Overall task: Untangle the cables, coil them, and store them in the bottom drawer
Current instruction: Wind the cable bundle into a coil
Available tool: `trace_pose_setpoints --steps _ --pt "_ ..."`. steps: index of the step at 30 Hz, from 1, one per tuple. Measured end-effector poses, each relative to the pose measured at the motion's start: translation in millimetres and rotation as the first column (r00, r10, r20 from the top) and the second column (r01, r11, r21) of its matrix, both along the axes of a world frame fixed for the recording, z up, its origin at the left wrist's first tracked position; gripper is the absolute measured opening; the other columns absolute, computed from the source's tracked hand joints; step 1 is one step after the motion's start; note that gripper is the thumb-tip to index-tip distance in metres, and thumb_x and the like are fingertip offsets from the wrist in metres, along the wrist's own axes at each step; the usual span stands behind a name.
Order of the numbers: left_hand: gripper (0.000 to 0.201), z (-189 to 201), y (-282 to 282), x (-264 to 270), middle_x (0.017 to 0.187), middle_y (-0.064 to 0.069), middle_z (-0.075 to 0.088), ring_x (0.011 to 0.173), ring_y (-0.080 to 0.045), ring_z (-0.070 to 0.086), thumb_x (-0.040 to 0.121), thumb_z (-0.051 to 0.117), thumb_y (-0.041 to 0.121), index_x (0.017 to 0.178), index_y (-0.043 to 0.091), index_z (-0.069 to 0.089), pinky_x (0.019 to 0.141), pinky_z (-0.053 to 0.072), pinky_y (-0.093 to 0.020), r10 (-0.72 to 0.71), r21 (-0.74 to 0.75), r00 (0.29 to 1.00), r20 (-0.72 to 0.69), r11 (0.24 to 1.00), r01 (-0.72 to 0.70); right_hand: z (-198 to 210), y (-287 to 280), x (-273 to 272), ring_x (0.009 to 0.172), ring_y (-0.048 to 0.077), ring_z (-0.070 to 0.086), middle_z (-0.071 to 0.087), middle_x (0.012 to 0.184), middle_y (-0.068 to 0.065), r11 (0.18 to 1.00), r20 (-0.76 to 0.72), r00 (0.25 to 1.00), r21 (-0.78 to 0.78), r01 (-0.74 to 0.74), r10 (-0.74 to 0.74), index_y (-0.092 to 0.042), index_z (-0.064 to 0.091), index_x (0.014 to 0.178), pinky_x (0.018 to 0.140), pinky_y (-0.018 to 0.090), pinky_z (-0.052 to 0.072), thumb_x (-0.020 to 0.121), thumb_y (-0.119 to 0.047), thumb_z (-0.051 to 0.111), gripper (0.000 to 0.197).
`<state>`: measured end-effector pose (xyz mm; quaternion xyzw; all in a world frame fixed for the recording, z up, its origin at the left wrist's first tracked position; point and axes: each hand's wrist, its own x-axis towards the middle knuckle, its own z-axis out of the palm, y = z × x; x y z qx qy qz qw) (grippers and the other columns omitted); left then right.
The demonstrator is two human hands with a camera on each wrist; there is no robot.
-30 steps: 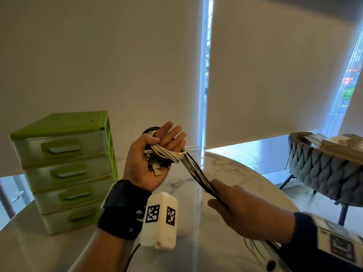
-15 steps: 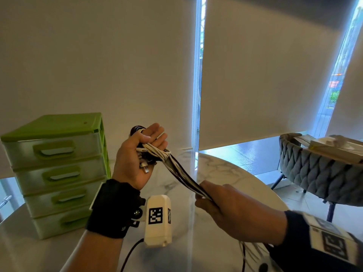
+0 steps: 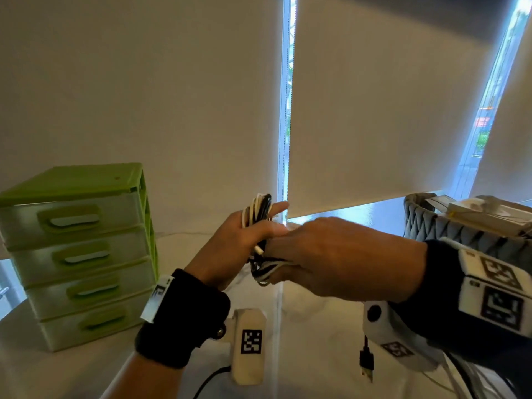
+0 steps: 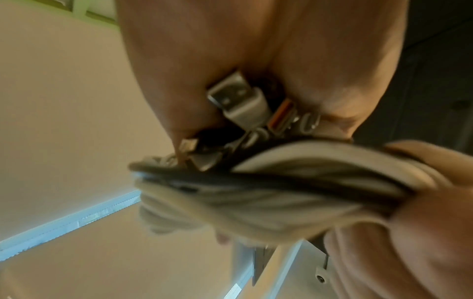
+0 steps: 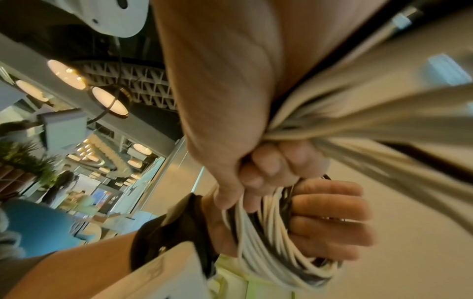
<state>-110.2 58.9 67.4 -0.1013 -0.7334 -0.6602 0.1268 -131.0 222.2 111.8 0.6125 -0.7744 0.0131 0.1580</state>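
Since the earlier head frames, the right hand (image 3: 331,257) has closed the gap from a taut stretch of cable at 5 o'clock to direct contact with the left hand, and one more turn has gone onto the coil.

1. Cable bundle (image 3: 259,226): white and black cables are wound together as one coil around the left hand (image 3: 230,243), held above the table (image 3: 316,341) at frame centre. The loose tails (image 5: 384,113) run from the right fist toward 3 o'clock in the right wrist view. A black USB plug (image 3: 366,359) hangs at 5 o'clock.
2. Left hand: fingers extended through the coil, thumb laid across it; several metal connectors (image 4: 235,101) are trapped against the palm.
3. Right hand: fingers curled tight round the cable strands, pressed against the coil.
4. Drawer unit (image 3: 77,254): green, four drawers, at 9 o'clock on the table. The bottom drawer (image 3: 95,323) is closed.

Progress, as judged: coiling is well under way but not finished, since tails remain unwound. The cables appear coiled jointly, so whether they were separated first cannot be determined. Opening the bottom drawer and stowing the coil remain.

Markings: square black-and-white coded tags appear on both wrist units (image 3: 251,341). No brand or readable text is visible.
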Motion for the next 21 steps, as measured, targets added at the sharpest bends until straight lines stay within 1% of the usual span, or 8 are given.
trace_pose_setpoints --steps 2,4,5,7,11,14,18,21 --pt "0.027 0.2 0.1 0.3 0.083 -0.014 0.066 0.081 -0.012 0.07 0.081 0.063 0.025 0.107 0.026 0.07 0.075 0.056 -0.029 -0.011 0.021 1.0 -0.017 1.0 0.012 5.6 -0.3 -5.0 0.069 0.0 0.055 0.064 0.082 -0.012 0.997 0.142 0.99 -0.076 -0.004 0.015 -0.025 0.064 0.101 0.064 0.016 0.044 0.092 -0.041 0.06 0.019" --pt "0.012 2.3 0.8 2.7 0.062 -0.018 0.048 0.057 -0.01 0.062 0.087 0.06 0.017 0.09 0.018 0.071 0.058 0.049 -0.024 -0.018 0.01 1.0 -0.024 1.0 0.018 10.1 -1.1 -5.7 0.068 -0.005 0.055 0.063 0.078 -0.015 0.99 0.197 0.978 -0.134 -0.038 0.064 -0.03 0.067 0.096 0.064 0.011 0.044 0.086 -0.04 0.068 0.014" --pt "0.016 1.5 -0.5 2.7 0.059 -0.019 0.048 0.057 -0.017 0.059 0.086 0.062 0.019 0.079 0.009 0.072 0.057 0.047 -0.026 -0.022 -0.014 1.0 -0.022 1.0 0.022 10.7 -1.6 -4.5 0.068 -0.003 0.056 0.065 0.078 -0.015 0.989 0.226 0.972 -0.145 -0.039 0.071 -0.031 0.067 0.094 0.062 0.011 0.045 0.083 -0.039 0.071 0.014" --pt "0.035 -0.6 -5.0 1.1 0.068 -0.027 0.052 0.064 -0.029 0.054 0.08 0.065 0.025 0.078 -0.008 0.057 0.06 0.045 -0.036 -0.046 -0.071 0.999 -0.019 0.996 0.044 9.9 -4.0 -0.5 0.064 -0.003 0.057 0.063 0.072 -0.017 0.983 0.289 0.953 -0.179 -0.034 0.086 -0.032 0.067 0.093 0.061 0.008 0.043 0.08 -0.036 0.076 0.016" --pt "0.031 2.6 -10.8 1.5 0.07 -0.023 0.06 0.065 -0.029 0.06 0.073 0.063 0.031 0.074 0.0 0.062 0.06 0.05 -0.033 -0.065 -0.179 0.998 -0.008 0.982 0.062 9.7 -7.8 2.8 0.062 -0.002 0.058 0.059 0.066 -0.018 0.981 0.299 0.95 -0.192 -0.03 0.087 -0.024 0.067 0.085 0.057 0.011 0.043 0.077 -0.034 0.079 0.018" --pt "0.022 2.1 -12.5 2.7 0.059 -0.009 0.066 0.056 -0.019 0.065 0.084 0.058 0.021 0.066 0.012 0.067 0.052 0.051 -0.026 -0.11 -0.217 0.993 0.039 0.969 0.116 13.9 -9.8 2.7 0.058 0.003 0.063 0.066 0.065 -0.009 0.973 0.392 0.913 -0.229 -0.02 0.111 -0.015 0.06 0.088 0.056 0.013 0.048 0.073 -0.03 0.082 0.03" --pt "0.031 -4.7 -10.6 3.2 0.057 -0.011 0.066 0.055 -0.026 0.067 0.082 0.05 0.033 0.073 0.008 0.065 0.058 0.058 -0.035 -0.204 -0.052 0.969 0.139 0.976 0.213 15.5 -10.0 -0.6 0.06 0.007 0.065 0.068 0.068 -0.005 0.967 0.386 0.918 -0.256 0.01 0.093 -0.021 0.057 0.094 0.058 0.016 0.052 0.068 -0.04 0.082 0.04" --pt "0.039 -13.2 -14.6 -3.7 0.064 -0.014 0.065 0.058 -0.026 0.065 0.089 0.05 0.042 0.074 0.013 0.073 0.057 0.056 -0.033 -0.27 0.101 0.948 0.169 0.961 0.255 15.4 -9.2 -1.9 0.06 0.007 0.063 0.066 0.065 -0.006 0.964 0.379 0.923 -0.261 0.043 0.062 -0.023 0.057 0.093 0.057 0.017 0.052 0.066 -0.044 0.081 0.042"
